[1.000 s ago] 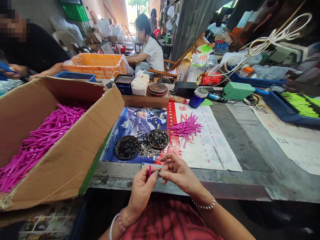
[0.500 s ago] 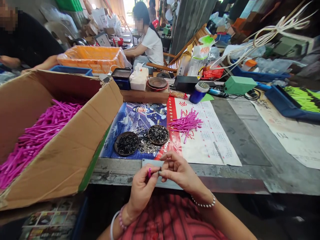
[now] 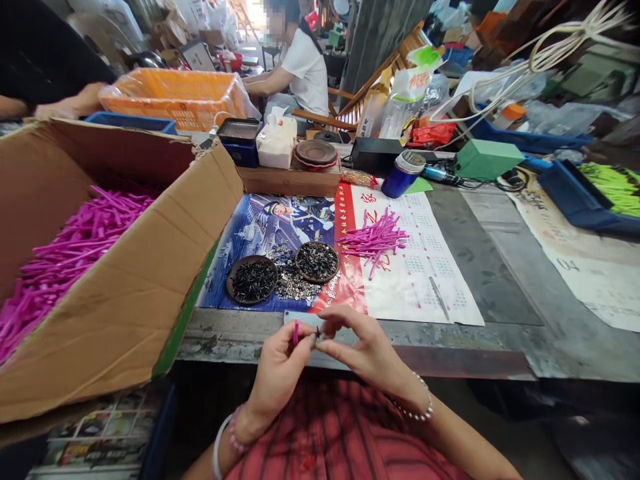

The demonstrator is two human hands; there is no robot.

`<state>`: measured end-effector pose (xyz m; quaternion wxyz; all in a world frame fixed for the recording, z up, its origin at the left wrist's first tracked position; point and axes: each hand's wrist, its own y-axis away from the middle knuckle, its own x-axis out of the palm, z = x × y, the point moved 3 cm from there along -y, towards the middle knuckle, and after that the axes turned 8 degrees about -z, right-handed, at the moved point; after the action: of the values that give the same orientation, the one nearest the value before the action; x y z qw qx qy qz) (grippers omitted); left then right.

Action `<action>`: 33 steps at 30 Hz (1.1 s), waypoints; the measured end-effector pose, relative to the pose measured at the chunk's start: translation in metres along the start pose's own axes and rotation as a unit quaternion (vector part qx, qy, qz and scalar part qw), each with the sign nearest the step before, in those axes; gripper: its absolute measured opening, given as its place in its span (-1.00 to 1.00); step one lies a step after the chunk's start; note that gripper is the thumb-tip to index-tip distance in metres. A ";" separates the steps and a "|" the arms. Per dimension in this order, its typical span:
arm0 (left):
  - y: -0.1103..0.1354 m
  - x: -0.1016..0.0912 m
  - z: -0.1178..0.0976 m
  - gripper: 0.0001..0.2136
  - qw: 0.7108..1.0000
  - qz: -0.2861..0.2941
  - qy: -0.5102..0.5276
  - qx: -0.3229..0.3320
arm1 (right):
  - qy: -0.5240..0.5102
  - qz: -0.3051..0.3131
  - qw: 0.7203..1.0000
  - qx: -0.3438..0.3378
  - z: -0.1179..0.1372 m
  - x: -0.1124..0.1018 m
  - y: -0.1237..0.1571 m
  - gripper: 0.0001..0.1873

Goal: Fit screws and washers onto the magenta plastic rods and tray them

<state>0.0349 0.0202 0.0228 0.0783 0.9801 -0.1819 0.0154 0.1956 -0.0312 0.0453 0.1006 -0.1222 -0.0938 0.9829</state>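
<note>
My left hand (image 3: 284, 363) is closed round a thin pink plastic stick (image 3: 296, 332), whose end stands up between thumb and fingers. Close against it, my right hand (image 3: 361, 347) pinches a small dark pointed piece (image 3: 317, 331) at the left fingertips. Exactly how that piece meets the stick is hidden by the fingers. Under both hands lies a pale grey plate (image 3: 296, 319). Beyond them, a round dish of black pins (image 3: 251, 280) and a second dish of dark small parts (image 3: 317, 261) stand on a poster, with small metal rings (image 3: 295, 288) scattered between.
A cardboard box (image 3: 195, 267) of pink sticks stands at the left. Loose pink sticks (image 3: 375, 237) and metal tweezers (image 3: 439, 297) lie on the calendar sheet (image 3: 425, 260). A blue tray (image 3: 570, 197) holds yellow-green sticks at the right. Two other people sit across the table.
The view has tilted and shifted slightly. Both hands stay together in nearly the same place, and the pink stick now stands a little more upright in my left hand.
</note>
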 end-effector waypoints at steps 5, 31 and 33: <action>-0.001 0.010 0.012 -0.62 0.948 0.054 0.196 -0.244 | 0.212 0.019 0.956 -0.202 0.013 -0.009 0.003 -0.70; 0.011 0.006 -0.021 -0.79 0.863 0.120 -0.392 0.295 | 0.084 0.097 0.991 0.027 0.004 -0.022 0.002 -0.80; 0.010 0.005 -0.022 -0.78 0.858 0.126 -0.397 0.301 | 0.111 0.102 0.989 0.007 0.004 -0.021 0.003 -0.81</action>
<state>0.0360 0.0128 0.0466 -0.3025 0.8474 -0.3061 -0.3111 0.2141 -0.0391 0.0535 0.0102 -0.2387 -0.0621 0.9690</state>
